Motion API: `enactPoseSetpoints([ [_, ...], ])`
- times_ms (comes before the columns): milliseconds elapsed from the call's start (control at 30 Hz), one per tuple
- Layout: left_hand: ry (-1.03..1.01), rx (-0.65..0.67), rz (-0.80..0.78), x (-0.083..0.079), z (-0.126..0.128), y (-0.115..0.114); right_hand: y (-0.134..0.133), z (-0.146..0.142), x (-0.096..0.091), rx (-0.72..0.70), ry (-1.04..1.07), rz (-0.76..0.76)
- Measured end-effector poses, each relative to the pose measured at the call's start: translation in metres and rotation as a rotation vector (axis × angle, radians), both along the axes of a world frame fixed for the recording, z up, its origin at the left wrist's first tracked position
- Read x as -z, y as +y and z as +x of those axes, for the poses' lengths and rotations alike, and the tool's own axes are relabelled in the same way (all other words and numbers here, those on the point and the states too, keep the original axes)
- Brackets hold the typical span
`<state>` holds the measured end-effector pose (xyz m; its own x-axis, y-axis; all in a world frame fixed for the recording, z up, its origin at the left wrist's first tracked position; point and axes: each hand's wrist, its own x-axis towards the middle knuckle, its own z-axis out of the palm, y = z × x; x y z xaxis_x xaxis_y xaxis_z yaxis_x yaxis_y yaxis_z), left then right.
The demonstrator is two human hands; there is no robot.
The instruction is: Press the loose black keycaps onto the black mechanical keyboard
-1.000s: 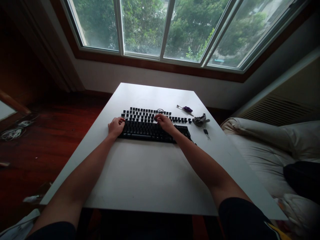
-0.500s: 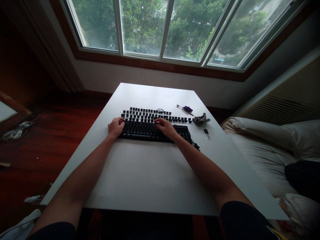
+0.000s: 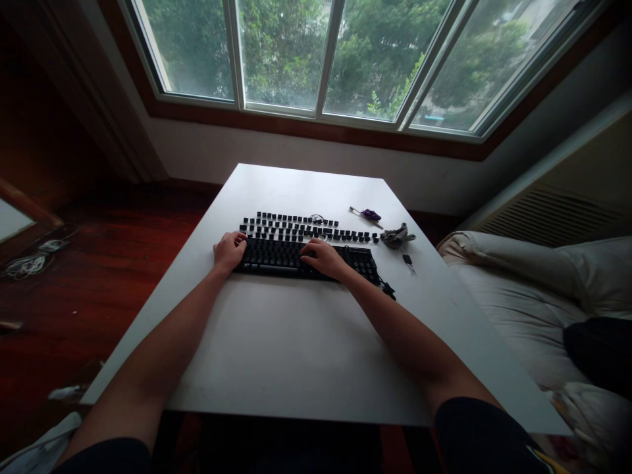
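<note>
A black keyboard [image 3: 276, 257] lies on the white table, its keys partly hidden by my hands. My left hand [image 3: 230, 251] is closed round the keyboard's left end, steadying against its edge. Over the middle-right of the keys is my right hand [image 3: 322, 257], thumb and fingers bent together and pointing down at them. Whatever its fingertips hold, if anything, is too small to make out. Just behind the keyboard, loose black keycaps [image 3: 284, 230] stand in several rows.
Right of the keycaps lie a grey crumpled cloth [image 3: 396, 237] and a purple-headed brush [image 3: 370, 214]. A small dark item [image 3: 407, 260] lies nearer. A black cable [image 3: 388, 288] bunches at the keyboard's right end. The white table [image 3: 296, 349] has its far edge below a window.
My right hand has shifted slightly left and nearer to me, from the keyboard's back edge down over the keys. My left hand stays on the keyboard's left end.
</note>
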<state>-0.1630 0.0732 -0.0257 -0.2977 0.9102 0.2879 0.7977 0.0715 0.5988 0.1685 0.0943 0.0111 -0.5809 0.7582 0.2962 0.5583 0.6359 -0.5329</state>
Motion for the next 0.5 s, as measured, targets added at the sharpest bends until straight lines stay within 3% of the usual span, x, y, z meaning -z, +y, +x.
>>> enactPoseSetpoints([
  [500,0.002,-0.012,-0.035,-0.004,0.004,-0.003,-0.006,-0.002,0.014,0.034,-0.106,0.072],
])
